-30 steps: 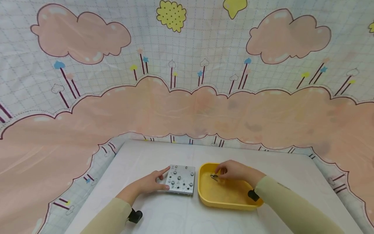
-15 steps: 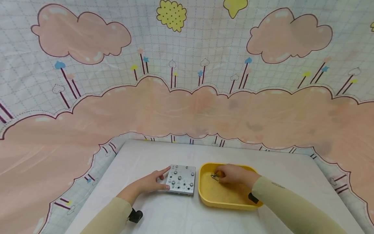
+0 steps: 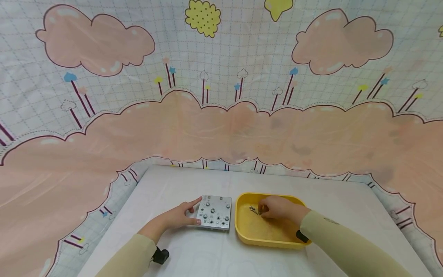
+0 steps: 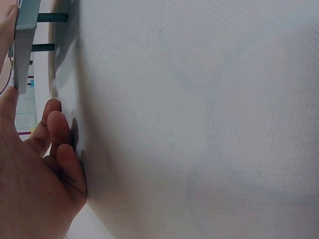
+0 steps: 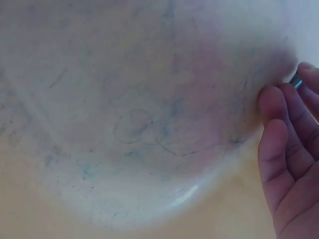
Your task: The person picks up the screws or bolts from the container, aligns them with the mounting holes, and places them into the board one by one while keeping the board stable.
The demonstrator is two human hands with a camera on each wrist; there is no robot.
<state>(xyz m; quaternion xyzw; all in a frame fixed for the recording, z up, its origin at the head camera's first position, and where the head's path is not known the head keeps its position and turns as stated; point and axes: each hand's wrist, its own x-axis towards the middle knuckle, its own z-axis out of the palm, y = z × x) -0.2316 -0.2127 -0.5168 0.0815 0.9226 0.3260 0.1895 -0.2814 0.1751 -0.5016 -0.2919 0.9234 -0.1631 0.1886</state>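
right hand (image 3: 277,207) shifted inward over tray (image 3: 242,227), plate (image 3: 214,212) edge held

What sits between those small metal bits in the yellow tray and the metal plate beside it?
Only the yellow tray's own side wall. The right hand fingers are already at the metal pieces; the left hand holds the metal plate close by.

Plate (image 3: 214,212) bare metal; tray (image 3: 243,231) scuffed plastic; tabletop (image 3: 173,184) matt.

open table (image 3: 180,250) around plate (image 3: 214,212), tray (image 3: 242,231)
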